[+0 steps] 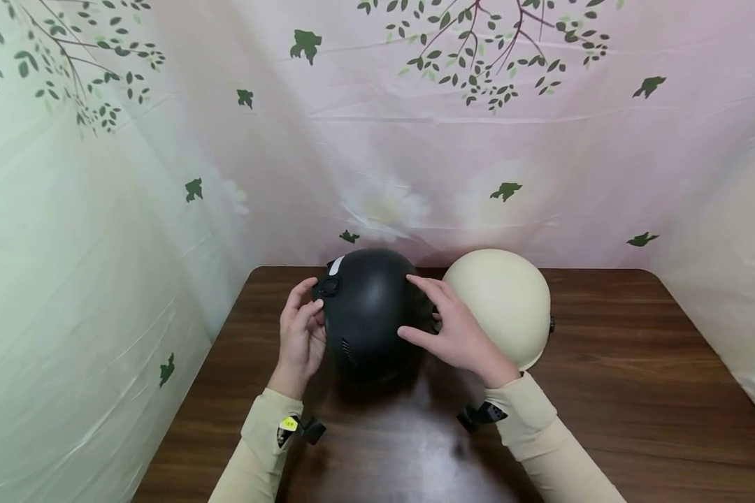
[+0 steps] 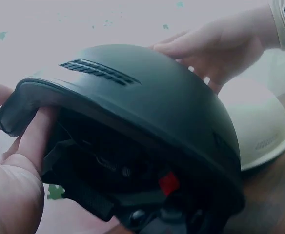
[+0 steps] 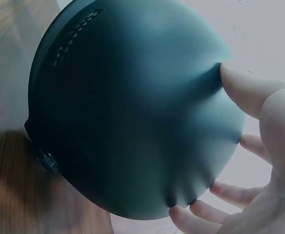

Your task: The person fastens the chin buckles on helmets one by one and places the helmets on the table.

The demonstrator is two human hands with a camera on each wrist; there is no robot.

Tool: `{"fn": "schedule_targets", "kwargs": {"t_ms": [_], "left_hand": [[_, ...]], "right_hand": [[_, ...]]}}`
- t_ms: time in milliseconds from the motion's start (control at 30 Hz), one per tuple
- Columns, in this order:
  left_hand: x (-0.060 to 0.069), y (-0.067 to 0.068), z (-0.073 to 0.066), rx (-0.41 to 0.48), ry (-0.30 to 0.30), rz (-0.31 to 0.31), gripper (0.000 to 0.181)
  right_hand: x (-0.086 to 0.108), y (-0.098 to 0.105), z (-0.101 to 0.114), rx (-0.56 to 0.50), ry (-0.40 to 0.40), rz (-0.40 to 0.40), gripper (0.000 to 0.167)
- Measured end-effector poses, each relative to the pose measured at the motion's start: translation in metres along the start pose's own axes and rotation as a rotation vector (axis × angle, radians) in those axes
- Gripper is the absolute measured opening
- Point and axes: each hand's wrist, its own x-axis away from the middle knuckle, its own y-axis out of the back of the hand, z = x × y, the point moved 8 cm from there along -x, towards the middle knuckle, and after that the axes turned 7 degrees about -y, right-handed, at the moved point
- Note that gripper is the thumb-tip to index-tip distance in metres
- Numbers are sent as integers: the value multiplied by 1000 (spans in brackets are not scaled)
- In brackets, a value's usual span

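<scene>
A black helmet [image 1: 374,307] is tilted up over the table, its smooth shell toward the head camera. My left hand [image 1: 300,335] grips its rim on the left, beside a round black fitting [image 1: 329,286]; the left wrist view shows fingers on both sides of that edge. Dark padding and a red piece [image 2: 169,183] show inside the helmet. With fingers spread and fairly straight, my right hand [image 1: 456,328] touches the shell's right side with its fingertips [image 3: 179,214]. A cream helmet [image 1: 500,300] sits just behind the right hand, dome up.
The dark wooden table [image 1: 635,377] ends at a back edge against a hanging cloth [image 1: 415,161] printed with leaves and birds. More cloth [image 1: 119,279] hangs along the left side and the right. A small camera [image 1: 481,415] is strapped to each wrist.
</scene>
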Motion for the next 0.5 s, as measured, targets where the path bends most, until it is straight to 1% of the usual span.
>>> {"fn": "schedule_targets", "kwargs": {"t_ms": [133, 233, 367, 500], "left_hand": [[3, 10, 3, -12, 32, -45, 35], [4, 14, 2, -35, 34, -45, 35], [3, 17, -1, -94, 29, -31, 35], [3, 23, -2, -160, 40, -48, 41]], "right_hand": [[2, -3, -2, 39, -4, 5, 85], [2, -4, -3, 56, -9, 12, 85], [2, -4, -5, 64, -19, 19, 86], [3, -6, -6, 73, -31, 29, 87]]}}
